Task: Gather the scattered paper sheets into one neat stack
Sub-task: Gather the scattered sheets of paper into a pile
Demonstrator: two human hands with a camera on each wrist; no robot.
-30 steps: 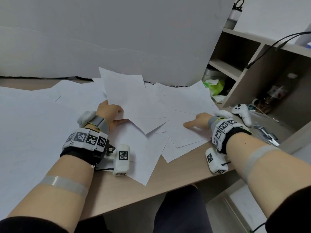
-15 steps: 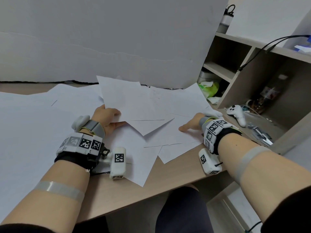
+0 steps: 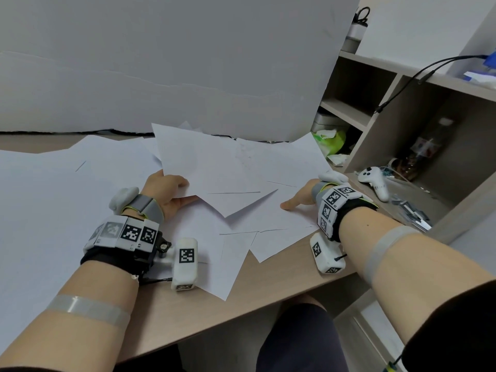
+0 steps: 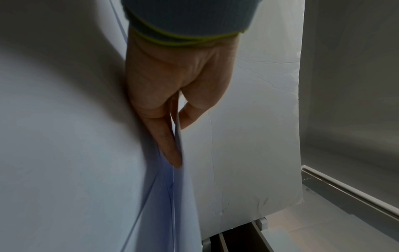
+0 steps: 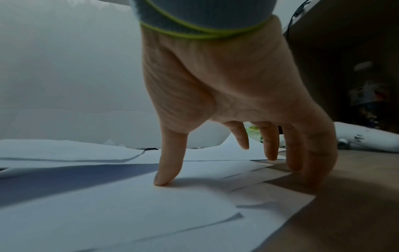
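While white paper sheets lie scattered across the wooden surface, the left hand pinches one raised sheet between thumb and fingers. Farther right, the right hand presses spread, straight fingers onto overlapping sheets.

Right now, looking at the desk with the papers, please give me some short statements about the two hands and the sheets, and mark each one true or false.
1. The left hand pinches sheets between thumb and fingers. True.
2. The right hand holds a sheet up in the air. False: its thumb presses on sheets lying flat on the desk.
3. All the paper is already in one neat stack. False: the sheets lie scattered at different angles.
4. A white controller lies to the right of the right hand. True.
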